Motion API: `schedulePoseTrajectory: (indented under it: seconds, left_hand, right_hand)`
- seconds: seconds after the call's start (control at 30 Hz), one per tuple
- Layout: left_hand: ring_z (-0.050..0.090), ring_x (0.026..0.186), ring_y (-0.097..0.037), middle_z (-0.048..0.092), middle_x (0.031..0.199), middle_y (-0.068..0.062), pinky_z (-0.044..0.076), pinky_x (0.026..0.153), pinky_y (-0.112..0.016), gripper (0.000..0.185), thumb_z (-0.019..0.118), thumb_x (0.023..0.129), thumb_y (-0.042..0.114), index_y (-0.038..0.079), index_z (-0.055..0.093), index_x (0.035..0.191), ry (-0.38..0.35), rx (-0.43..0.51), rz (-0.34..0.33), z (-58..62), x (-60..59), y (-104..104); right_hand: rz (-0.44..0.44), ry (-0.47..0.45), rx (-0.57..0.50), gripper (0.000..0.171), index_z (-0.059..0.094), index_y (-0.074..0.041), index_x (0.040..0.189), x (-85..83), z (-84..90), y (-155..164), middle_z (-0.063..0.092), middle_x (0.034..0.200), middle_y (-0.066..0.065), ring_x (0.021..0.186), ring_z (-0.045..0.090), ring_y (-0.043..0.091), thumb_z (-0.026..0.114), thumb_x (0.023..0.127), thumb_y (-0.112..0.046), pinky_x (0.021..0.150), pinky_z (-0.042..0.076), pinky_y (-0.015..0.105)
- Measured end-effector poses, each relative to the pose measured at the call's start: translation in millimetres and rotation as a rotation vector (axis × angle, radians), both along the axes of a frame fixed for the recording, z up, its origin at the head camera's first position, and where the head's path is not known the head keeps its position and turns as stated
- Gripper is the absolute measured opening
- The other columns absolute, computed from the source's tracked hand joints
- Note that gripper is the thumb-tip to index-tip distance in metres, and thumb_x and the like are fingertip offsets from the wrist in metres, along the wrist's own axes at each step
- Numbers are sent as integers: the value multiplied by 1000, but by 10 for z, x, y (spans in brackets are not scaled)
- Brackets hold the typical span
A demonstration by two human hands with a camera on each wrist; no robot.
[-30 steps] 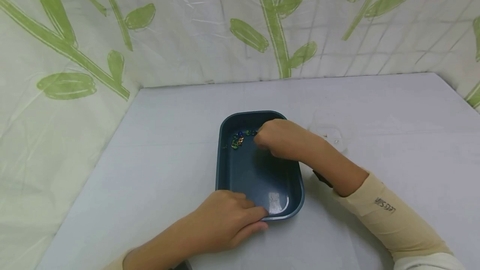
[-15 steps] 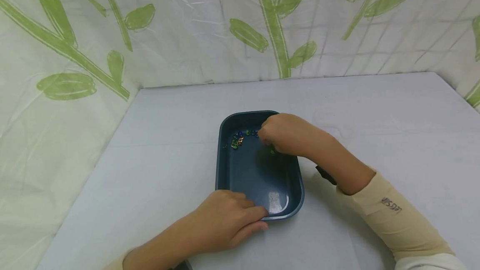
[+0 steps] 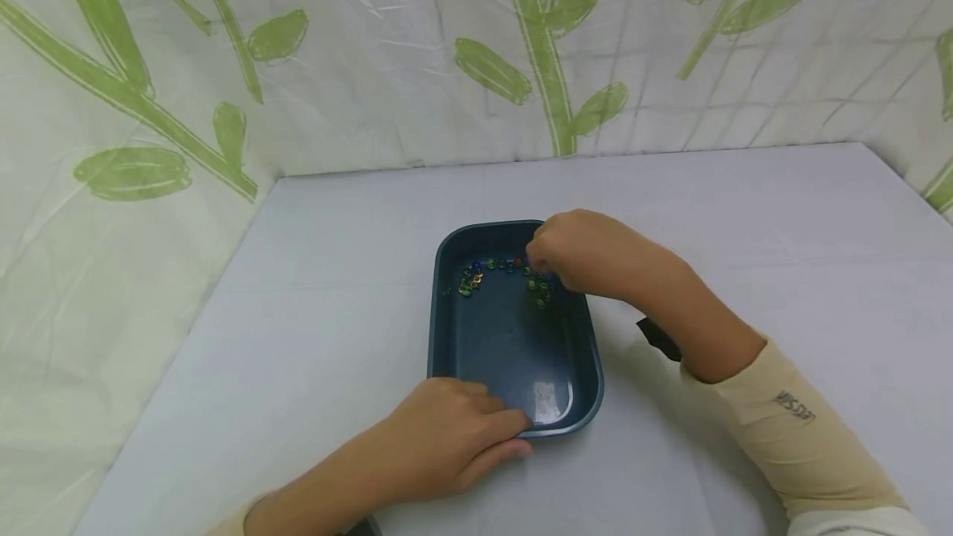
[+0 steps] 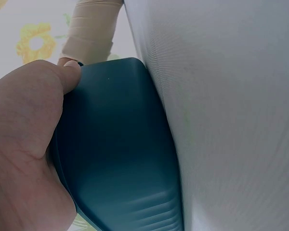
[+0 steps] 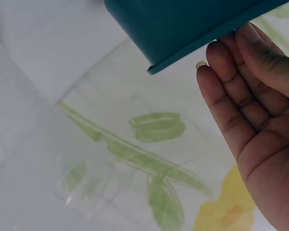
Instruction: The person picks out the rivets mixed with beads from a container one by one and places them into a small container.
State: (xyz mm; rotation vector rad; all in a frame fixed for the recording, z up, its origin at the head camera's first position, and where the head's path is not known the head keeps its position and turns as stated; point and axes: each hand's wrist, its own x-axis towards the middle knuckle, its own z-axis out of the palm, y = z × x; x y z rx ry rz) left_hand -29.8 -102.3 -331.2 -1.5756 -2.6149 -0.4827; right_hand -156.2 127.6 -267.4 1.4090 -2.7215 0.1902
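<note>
My left hand (image 3: 447, 437) lies low and near me, palm down, its forearm running in from the lower left; the fingers are curled and the thumb (image 4: 70, 72) bends in against them, a clamping grip; the wrist view shows the thumb tip pressed flat. My right hand (image 3: 577, 251) reaches farther out, forearm slanting in from the lower right, sleeve covering it up to just short of the wrist; from above it looks loosely bunched, knuckles up; its wrist view shows the fingers (image 5: 231, 82) nearly straight, side by side, palm bare.
</note>
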Motion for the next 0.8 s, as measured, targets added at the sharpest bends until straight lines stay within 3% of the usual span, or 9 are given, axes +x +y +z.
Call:
schedulePoseTrajectory:
  seconds: [0.13, 0.33, 0.47, 0.6, 0.8]
  left_hand:
    - [41, 60, -1, 53, 68, 14, 29, 54, -14, 24, 51, 105, 38, 21, 64, 93, -3, 6, 2, -2, 0, -1]
    - [41, 60, 0, 53, 68, 15, 29, 55, -12, 25, 50, 106, 38, 21, 65, 95, -30, 2, 7, -4, 1, 1]
    - [42, 61, 0, 53, 68, 14, 29, 56, -13, 24, 51, 105, 38, 21, 65, 94, -22, 9, 2, -9, 4, 2]
    - [41, 61, 0, 54, 69, 15, 29, 55, -13, 24, 51, 105, 38, 21, 65, 95, -24, 3, 4, -9, 5, 2]
    - [41, 60, -1, 53, 68, 14, 29, 55, -14, 24, 51, 105, 38, 21, 64, 94, 1, 16, -1, -14, 5, 3]
  right_hand:
    - [-2, -2, -13, 28, 69, -10, 74, 1, 33, 39, 62, 73, -1, 69, 57, 14, 68, 85, 16, 66, 50, 30]
    - [-15, -18, -28, 35, 62, -12, 67, 9, 83, 95, 46, 64, -4, 62, 37, 12, 63, 85, 18, 59, 37, 30]
    - [-36, -21, -33, 37, 59, -13, 66, 20, 126, 143, 41, 64, -6, 62, 34, 11, 62, 87, 17, 59, 35, 30]
    - [-60, -33, -42, 39, 57, -13, 65, 15, 176, 207, 45, 65, -6, 63, 38, 11, 60, 87, 18, 60, 38, 31]
    - [-90, -47, -93, 27, 68, -10, 76, 12, 252, 326, 65, 77, -2, 73, 60, 15, 66, 87, 14, 69, 50, 34]
